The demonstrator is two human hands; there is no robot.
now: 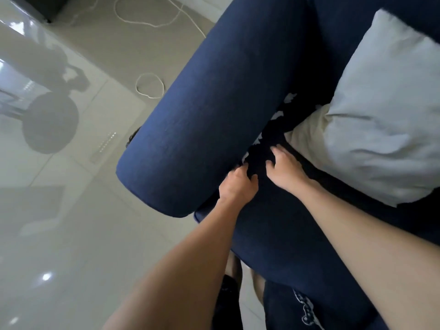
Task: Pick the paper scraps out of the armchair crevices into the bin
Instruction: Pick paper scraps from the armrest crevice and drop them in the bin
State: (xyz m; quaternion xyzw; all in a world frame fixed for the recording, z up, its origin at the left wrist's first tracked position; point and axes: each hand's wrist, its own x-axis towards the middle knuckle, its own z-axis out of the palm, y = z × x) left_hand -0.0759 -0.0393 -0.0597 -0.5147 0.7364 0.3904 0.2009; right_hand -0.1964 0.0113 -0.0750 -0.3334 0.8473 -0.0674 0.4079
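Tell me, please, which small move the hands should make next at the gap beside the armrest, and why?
Probably the left hand should pinch the nearest paper scrap, just beyond its fingertips. It is curled at the crevice between the armrest and the seat cushion, while the right hand rests spread on the cushion. More white scraps lie further along. No bin is in view.

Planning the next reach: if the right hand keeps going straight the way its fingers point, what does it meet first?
Probably the beige cushion's edge, just past the right hand; paper scraps lie left, in the crevice. Depth is uncertain.
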